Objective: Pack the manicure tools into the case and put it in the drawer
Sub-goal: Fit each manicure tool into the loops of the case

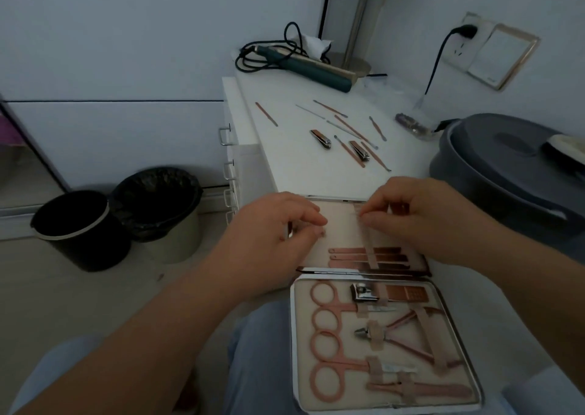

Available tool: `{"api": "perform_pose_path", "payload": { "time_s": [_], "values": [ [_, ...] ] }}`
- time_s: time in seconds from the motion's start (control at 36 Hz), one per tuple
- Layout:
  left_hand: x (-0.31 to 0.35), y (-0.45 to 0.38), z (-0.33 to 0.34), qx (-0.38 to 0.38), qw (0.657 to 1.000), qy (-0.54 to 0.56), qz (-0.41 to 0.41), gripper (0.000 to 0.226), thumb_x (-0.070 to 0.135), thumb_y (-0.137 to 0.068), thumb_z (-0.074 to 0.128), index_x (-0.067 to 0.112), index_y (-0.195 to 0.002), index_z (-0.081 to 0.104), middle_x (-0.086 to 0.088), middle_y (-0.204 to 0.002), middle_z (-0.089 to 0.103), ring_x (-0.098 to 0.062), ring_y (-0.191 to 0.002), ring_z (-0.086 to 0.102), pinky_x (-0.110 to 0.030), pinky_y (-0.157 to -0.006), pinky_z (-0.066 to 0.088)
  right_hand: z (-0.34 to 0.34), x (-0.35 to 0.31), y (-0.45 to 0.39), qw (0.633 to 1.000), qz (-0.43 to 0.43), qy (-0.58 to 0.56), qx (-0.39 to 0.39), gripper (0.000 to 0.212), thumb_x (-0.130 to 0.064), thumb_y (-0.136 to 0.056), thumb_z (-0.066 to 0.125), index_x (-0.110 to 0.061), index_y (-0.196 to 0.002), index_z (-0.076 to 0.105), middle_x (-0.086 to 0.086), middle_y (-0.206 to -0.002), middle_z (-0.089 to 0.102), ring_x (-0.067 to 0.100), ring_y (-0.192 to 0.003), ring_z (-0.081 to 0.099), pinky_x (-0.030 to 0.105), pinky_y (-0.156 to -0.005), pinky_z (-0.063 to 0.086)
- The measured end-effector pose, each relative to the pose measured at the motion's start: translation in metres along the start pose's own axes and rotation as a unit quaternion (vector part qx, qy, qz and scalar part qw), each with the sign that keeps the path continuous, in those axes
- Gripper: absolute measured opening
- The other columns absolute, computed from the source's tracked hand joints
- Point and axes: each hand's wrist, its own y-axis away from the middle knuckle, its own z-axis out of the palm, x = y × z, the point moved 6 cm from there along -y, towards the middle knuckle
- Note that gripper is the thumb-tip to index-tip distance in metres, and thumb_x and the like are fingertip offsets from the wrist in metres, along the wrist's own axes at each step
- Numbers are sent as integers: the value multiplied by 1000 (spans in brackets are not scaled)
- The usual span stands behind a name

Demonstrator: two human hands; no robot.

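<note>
The manicure case point(343, 402) lies open, its near half on my lap holding pink scissors point(329, 300), a nail clipper point(364, 293) and nippers point(399, 332) under straps. Its far half point(342, 234) rests on the white table's edge, with three thin rose-gold tools point(351, 256) tucked under an elastic strap point(369, 250). My right hand point(421, 218) pinches the top of that strap. At the far half's left edge, my left hand point(275, 234) has its fingertips pinched on the lining. Two loose clippers point(321, 138) point(359, 152) and several thin tools point(267, 114) lie further back on the table.
A drawer unit with metal handles point(224, 136) forms the table's left side. Two bins point(82, 224) point(161, 205) stand on the floor to the left. A hair straightener point(304, 66) with its cord and a mirror stand point(361, 19) sit at the back; a grey tub point(512, 168) is on the right.
</note>
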Motion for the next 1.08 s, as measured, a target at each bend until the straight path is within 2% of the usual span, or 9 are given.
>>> {"api": "perform_pose_path", "payload": {
  "time_s": [0.14,0.28,0.39,0.47,0.58,0.72,0.89,0.94,1.08],
  "values": [
    [-22,-6,-8,92,994,50,-40,18,10,-80,64,28,-83,66,14,-94,63,1,-104,54,-11,-95,35,-1,-16,-53,998,-18,-1,60,8,-38,-83,58,-41,-76,59,-26,-74,56,-10,-69,50,9,-58,30],
    [-36,-7,-5,70,991,93,-63,15,9,-79,64,23,-81,69,11,-98,64,2,-103,55,-6,-94,33,1,-17,-130,992,12,2,127,9,-34,-84,59,-30,-87,66,-18,-80,56,-6,-67,48,11,-57,32],
    [-42,-5,0,60,986,132,-87,14,11,-79,64,25,-77,68,13,-99,64,4,-107,52,-3,-94,30,12,-23,-176,989,13,52,140,35,-34,-88,53,-30,-122,56,-3,-125,56,15,-107,53,27,-89,39],
    [-46,-5,2,68,980,163,-87,12,9,-80,64,20,-77,69,10,-101,64,6,-109,50,-4,-95,30,20,-31,-201,981,15,143,128,41,-38,-92,44,-33,-132,46,4,-139,45,25,-124,43,35,-101,34],
    [-48,-4,3,72,977,185,-76,19,9,-80,64,27,-73,65,12,-101,63,10,-110,47,1,-91,27,30,-41,-214,974,15,211,79,35,-35,-94,37,-27,-121,59,5,-126,57,27,-109,53,37,-92,45],
    [-51,-5,4,76,976,192,-64,13,8,-79,65,20,-74,69,13,-100,63,12,-110,45,2,-90,26,29,-40,-208,979,9,184,85,29,-32,-92,44,-26,-111,65,-1,-118,63,21,-102,58,31,-85,46],
    [-52,-5,5,75,976,194,-61,13,11,-79,65,22,-75,69,15,-102,63,11,-112,46,2,-91,26,23,-22,-192,991,14,117,61,5,-31,-82,62,-33,-81,67,-16,-72,58,1,-65,50,18,-54,35],
    [-52,-4,6,73,975,197,-65,12,12,-79,65,22,-75,70,16,-102,63,11,-112,46,0,-93,27,21,-17,-188,992,18,105,72,4,-32,-79,65,-35,-79,63,-15,-76,61,2,-66,52,18,-54,36],
    [-50,-3,5,70,976,193,-66,12,12,-79,65,22,-75,70,17,-102,63,13,-112,46,2,-91,26,18,-16,-185,993,57,81,66,21,-34,-78,67,-24,-95,71,-10,-88,63,8,-80,55,23,-69,42]
  ]
}}
